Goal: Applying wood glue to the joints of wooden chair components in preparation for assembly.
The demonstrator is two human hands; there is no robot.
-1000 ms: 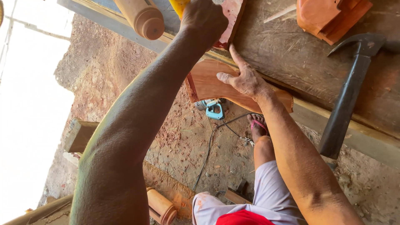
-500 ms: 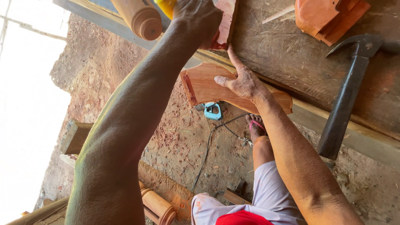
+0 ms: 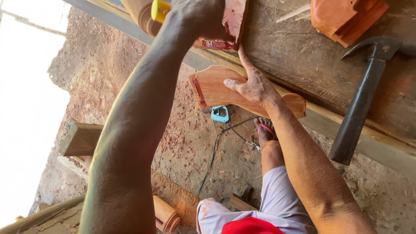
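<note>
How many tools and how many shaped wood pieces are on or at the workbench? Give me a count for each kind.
Hammer: 1
Yellow-handled tool in left hand: 1
Flat shaped wood pieces, one under right hand, one at left hand: 2
Stacked orange wood pieces: 1 stack
Total: 5

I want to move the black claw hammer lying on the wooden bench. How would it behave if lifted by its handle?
The black claw hammer looks rigid and probably head-heavy. Its handle overhangs the wooden bench edge, so a nudge might tip it off.
</note>
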